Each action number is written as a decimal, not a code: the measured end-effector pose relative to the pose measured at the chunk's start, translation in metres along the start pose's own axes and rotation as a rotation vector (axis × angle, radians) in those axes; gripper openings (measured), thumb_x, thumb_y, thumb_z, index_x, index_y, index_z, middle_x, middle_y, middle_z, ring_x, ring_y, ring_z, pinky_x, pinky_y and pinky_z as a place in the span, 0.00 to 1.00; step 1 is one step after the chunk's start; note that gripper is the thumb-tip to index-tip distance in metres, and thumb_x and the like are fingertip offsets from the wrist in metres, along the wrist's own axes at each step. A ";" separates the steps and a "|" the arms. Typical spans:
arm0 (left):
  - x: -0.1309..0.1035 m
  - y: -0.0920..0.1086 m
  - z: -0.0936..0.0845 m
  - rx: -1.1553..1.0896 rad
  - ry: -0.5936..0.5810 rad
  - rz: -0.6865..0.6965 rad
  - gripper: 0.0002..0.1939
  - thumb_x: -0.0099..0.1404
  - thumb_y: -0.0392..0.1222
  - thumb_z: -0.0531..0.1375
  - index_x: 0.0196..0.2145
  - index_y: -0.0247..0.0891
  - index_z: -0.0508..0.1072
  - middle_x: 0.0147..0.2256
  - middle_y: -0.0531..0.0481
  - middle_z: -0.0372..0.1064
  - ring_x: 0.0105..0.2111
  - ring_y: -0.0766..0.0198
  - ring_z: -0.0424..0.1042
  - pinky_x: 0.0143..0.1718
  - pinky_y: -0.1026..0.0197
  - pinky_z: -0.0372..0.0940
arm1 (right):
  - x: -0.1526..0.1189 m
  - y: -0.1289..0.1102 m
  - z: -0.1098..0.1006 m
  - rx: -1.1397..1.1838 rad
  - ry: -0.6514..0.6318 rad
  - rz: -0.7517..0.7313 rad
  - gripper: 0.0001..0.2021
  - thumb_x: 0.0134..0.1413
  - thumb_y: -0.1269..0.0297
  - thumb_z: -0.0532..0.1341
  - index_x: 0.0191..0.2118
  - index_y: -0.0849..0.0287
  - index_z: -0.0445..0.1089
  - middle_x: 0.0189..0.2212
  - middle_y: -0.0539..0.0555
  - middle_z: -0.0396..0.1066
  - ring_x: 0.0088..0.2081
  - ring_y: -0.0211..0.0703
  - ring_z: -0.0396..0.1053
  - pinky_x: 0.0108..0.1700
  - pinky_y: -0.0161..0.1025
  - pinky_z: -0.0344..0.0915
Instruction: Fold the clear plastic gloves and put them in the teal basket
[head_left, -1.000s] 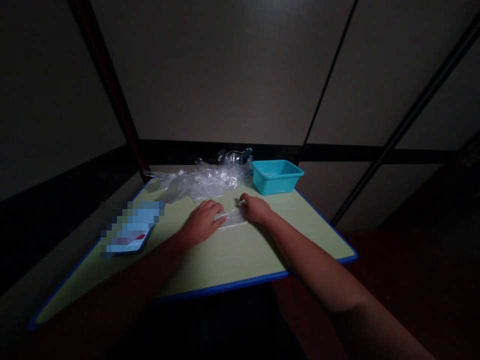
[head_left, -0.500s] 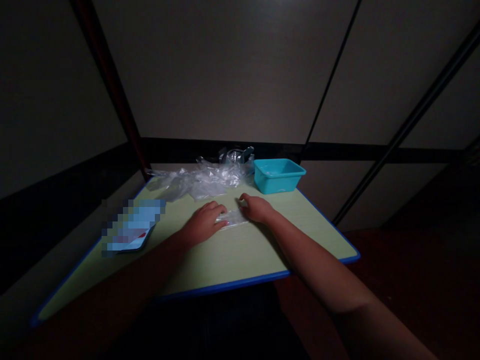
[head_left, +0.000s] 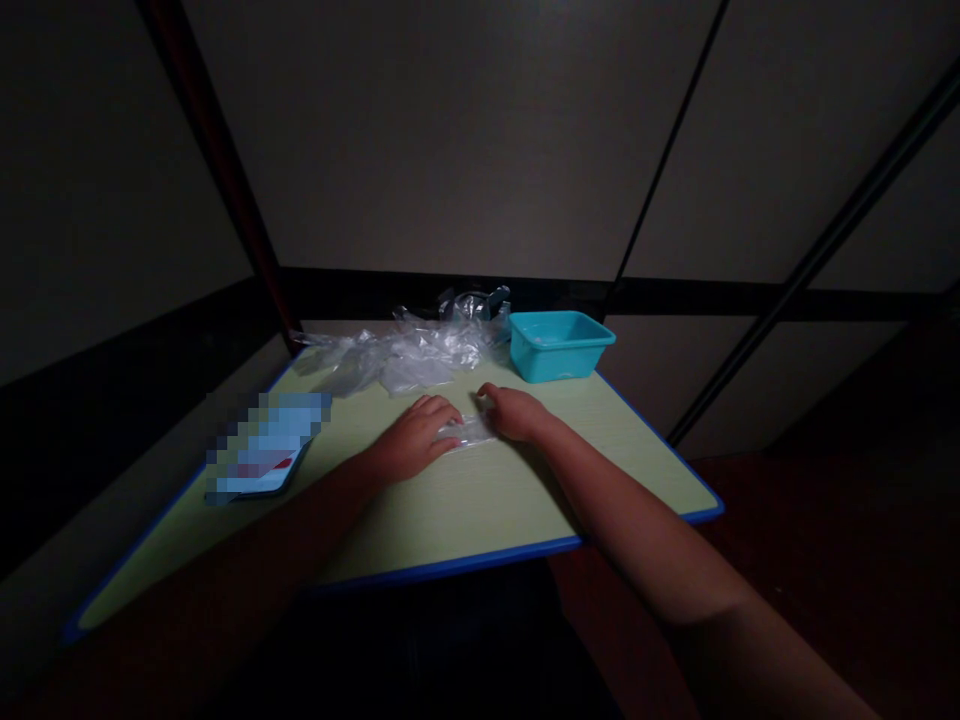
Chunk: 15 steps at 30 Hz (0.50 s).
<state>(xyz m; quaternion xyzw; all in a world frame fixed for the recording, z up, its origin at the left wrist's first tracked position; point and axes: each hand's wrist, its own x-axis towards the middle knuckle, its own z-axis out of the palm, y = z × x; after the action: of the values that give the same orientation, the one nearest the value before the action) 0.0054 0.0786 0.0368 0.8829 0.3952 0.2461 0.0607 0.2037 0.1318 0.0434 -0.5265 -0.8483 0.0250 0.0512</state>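
Observation:
A small folded piece of clear plastic (head_left: 471, 431) lies flat on the light green table (head_left: 450, 520), between my two hands. My left hand (head_left: 417, 436) rests at its left end with thumb and fingers apart. At the plastic's right end is my right hand (head_left: 513, 412), its index finger reaching forward and the other fingers hidden beneath the hand. Behind them spreads a heap of crumpled clear plastic bags (head_left: 420, 355).
A turquoise basin (head_left: 559, 362) stands at the back right of the table. A phone with a lit, partly blurred screen (head_left: 277, 450) lies at the left. Panelled walls rise behind the table, which has a blue edge.
The left fingers have shifted slightly right and forward over the plastic. The right hand has hardly moved. The whole view has shifted a little.

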 end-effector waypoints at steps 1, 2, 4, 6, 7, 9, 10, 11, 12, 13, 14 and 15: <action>0.000 0.001 -0.001 -0.032 -0.010 0.019 0.11 0.61 0.41 0.57 0.43 0.39 0.67 0.43 0.46 0.64 0.46 0.57 0.61 0.49 0.55 0.57 | 0.000 0.000 0.000 -0.001 0.001 -0.003 0.20 0.56 0.64 0.54 0.55 0.55 0.57 0.45 0.60 0.71 0.43 0.48 0.69 0.37 0.36 0.58; 0.000 0.001 -0.001 -0.062 -0.023 0.035 0.13 0.61 0.41 0.57 0.45 0.39 0.67 0.44 0.46 0.63 0.47 0.58 0.61 0.50 0.55 0.57 | 0.000 0.000 0.000 -0.002 0.003 -0.006 0.20 0.56 0.64 0.54 0.55 0.55 0.57 0.45 0.60 0.71 0.43 0.48 0.69 0.37 0.36 0.59; -0.001 0.001 -0.002 -0.110 -0.056 0.054 0.15 0.62 0.42 0.56 0.47 0.38 0.66 0.47 0.45 0.62 0.48 0.59 0.61 0.52 0.57 0.57 | 0.000 0.000 0.000 -0.006 0.001 -0.013 0.20 0.56 0.64 0.54 0.55 0.56 0.58 0.45 0.60 0.71 0.43 0.48 0.69 0.37 0.36 0.59; -0.003 -0.002 -0.003 -0.138 -0.098 0.061 0.14 0.63 0.42 0.55 0.46 0.38 0.68 0.47 0.45 0.63 0.48 0.60 0.63 0.51 0.58 0.57 | 0.000 0.000 0.000 -0.013 -0.004 -0.017 0.21 0.55 0.65 0.54 0.55 0.56 0.58 0.46 0.60 0.71 0.43 0.48 0.69 0.37 0.36 0.59; -0.003 -0.004 -0.003 -0.146 -0.120 0.064 0.13 0.64 0.42 0.54 0.45 0.39 0.69 0.46 0.45 0.63 0.47 0.60 0.63 0.51 0.58 0.57 | 0.000 0.001 0.000 -0.015 -0.004 -0.020 0.21 0.55 0.65 0.54 0.55 0.56 0.58 0.46 0.60 0.70 0.43 0.48 0.69 0.37 0.36 0.59; -0.004 -0.007 -0.003 -0.157 -0.152 0.073 0.11 0.64 0.43 0.54 0.43 0.40 0.71 0.45 0.46 0.65 0.46 0.61 0.64 0.51 0.58 0.58 | 0.000 0.001 0.000 -0.018 0.001 -0.027 0.21 0.54 0.66 0.54 0.55 0.56 0.57 0.46 0.60 0.70 0.42 0.49 0.69 0.37 0.36 0.59; -0.004 -0.008 -0.004 -0.162 -0.159 0.077 0.11 0.64 0.43 0.54 0.42 0.40 0.71 0.44 0.47 0.66 0.46 0.62 0.65 0.50 0.58 0.58 | 0.001 0.001 0.000 -0.018 0.002 -0.030 0.21 0.54 0.67 0.54 0.55 0.56 0.57 0.46 0.60 0.70 0.42 0.49 0.69 0.37 0.36 0.59; -0.004 -0.008 -0.004 -0.164 -0.161 0.077 0.11 0.64 0.43 0.54 0.41 0.40 0.72 0.44 0.47 0.66 0.46 0.62 0.65 0.50 0.58 0.59 | 0.001 0.002 0.000 -0.016 0.002 -0.032 0.21 0.54 0.67 0.54 0.55 0.56 0.57 0.46 0.60 0.70 0.42 0.49 0.69 0.37 0.36 0.59; -0.004 -0.008 -0.004 -0.166 -0.162 0.077 0.11 0.64 0.43 0.54 0.41 0.40 0.72 0.43 0.47 0.66 0.45 0.62 0.65 0.50 0.58 0.59 | 0.001 0.002 0.000 -0.014 0.001 -0.032 0.21 0.55 0.67 0.54 0.56 0.56 0.57 0.46 0.60 0.70 0.42 0.48 0.69 0.37 0.36 0.59; -0.004 -0.007 -0.005 -0.167 -0.159 0.078 0.10 0.64 0.43 0.54 0.41 0.40 0.72 0.43 0.47 0.67 0.45 0.62 0.66 0.49 0.58 0.59 | 0.001 0.002 0.000 -0.011 -0.002 -0.030 0.21 0.55 0.66 0.54 0.56 0.56 0.57 0.45 0.60 0.70 0.42 0.48 0.69 0.37 0.36 0.59; -0.004 -0.006 -0.005 -0.168 -0.158 0.078 0.10 0.64 0.43 0.55 0.41 0.40 0.72 0.43 0.47 0.67 0.45 0.62 0.66 0.49 0.58 0.60 | 0.001 0.002 -0.001 -0.007 -0.005 -0.027 0.21 0.55 0.66 0.54 0.56 0.56 0.57 0.45 0.60 0.70 0.43 0.48 0.69 0.37 0.36 0.59; -0.003 -0.005 -0.005 -0.166 -0.159 0.080 0.10 0.64 0.43 0.55 0.41 0.40 0.72 0.42 0.47 0.67 0.44 0.62 0.66 0.49 0.58 0.60 | 0.001 0.002 -0.001 -0.003 -0.007 -0.023 0.21 0.56 0.65 0.54 0.55 0.56 0.58 0.45 0.60 0.71 0.43 0.48 0.69 0.37 0.35 0.59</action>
<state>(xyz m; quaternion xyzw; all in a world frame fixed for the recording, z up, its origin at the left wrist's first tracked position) -0.0026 0.0792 0.0384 0.9065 0.3321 0.2096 0.1547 0.2049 0.1333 0.0441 -0.5167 -0.8545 0.0251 0.0479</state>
